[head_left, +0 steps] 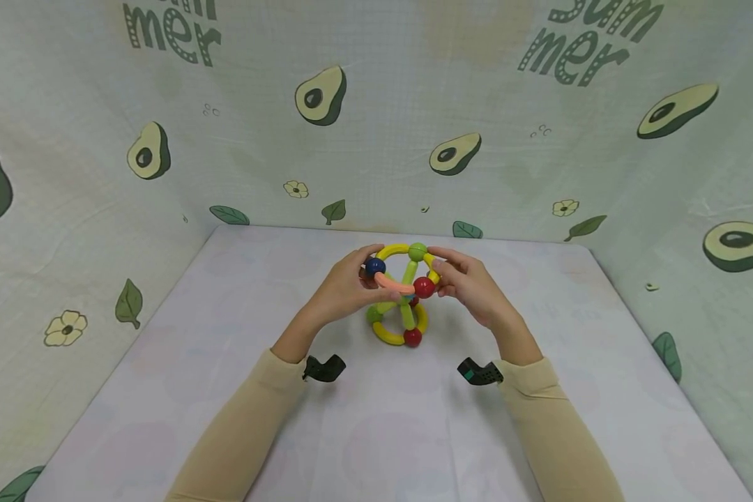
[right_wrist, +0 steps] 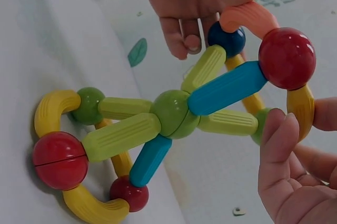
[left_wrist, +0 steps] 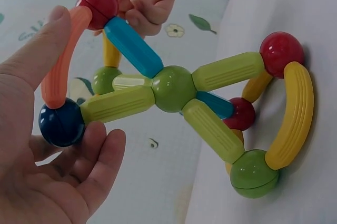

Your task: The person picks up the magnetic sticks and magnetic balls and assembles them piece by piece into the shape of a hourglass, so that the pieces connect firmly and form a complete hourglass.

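Observation:
A toy built of magnetic sticks and balls stands on the table, its upper and lower rings joined through a central green ball (left_wrist: 174, 89) by straight green and blue sticks. My left hand (head_left: 348, 287) holds the upper ring's left side, the thumb along an orange curved stick (left_wrist: 63, 60) and the fingers about a dark blue ball (left_wrist: 62, 125). On the other side my right hand (head_left: 473, 287) pinches a yellow curved stick (right_wrist: 300, 112) beside a red ball (right_wrist: 287, 58). Lower down, a red ball (head_left: 413, 337) and yellow curved sticks (left_wrist: 295, 116) touch the tabletop.
The pale table (head_left: 376, 432) stretches around the toy on all sides. Behind and beside it hangs a cloth (head_left: 376, 195) printed with avocados and leaves. Each wrist wears a small black camera mount, the left mount (head_left: 325, 369) and the right mount (head_left: 480, 371).

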